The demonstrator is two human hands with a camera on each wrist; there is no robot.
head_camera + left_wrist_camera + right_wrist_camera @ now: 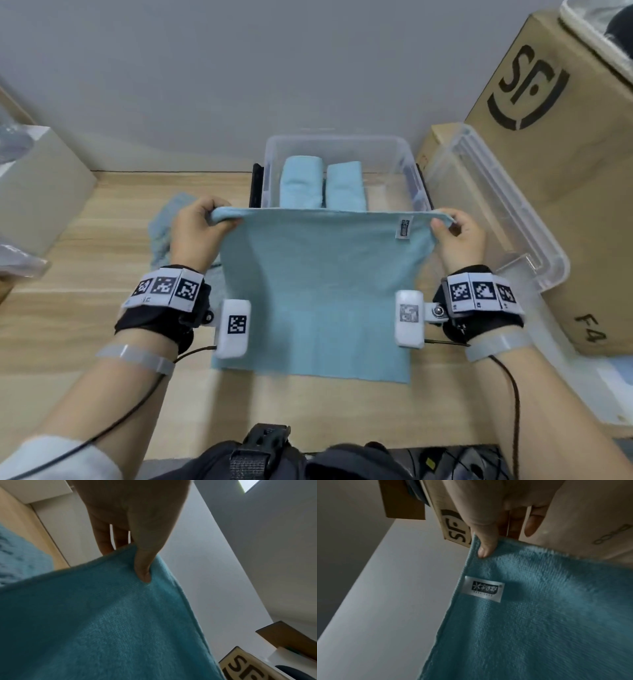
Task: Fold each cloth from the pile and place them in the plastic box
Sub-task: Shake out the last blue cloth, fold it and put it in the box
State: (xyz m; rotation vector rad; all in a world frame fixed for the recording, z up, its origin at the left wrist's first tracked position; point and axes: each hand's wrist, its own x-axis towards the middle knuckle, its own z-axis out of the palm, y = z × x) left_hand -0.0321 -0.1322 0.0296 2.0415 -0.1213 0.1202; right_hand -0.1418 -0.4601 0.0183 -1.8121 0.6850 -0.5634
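The left hand (195,229) and the right hand (457,236) each pinch a top corner of a blue cloth (318,291) between thumb and fingers, holding it up spread flat, its lower edge lying on the wooden tabletop (85,308). A white label (484,588) sits near the corner the right hand pinches. Just behind the cloth stands the clear plastic box (407,164) with two folded blue cloths (322,185) side by side inside, and another cloth (168,222) lies crumpled beside the left hand.
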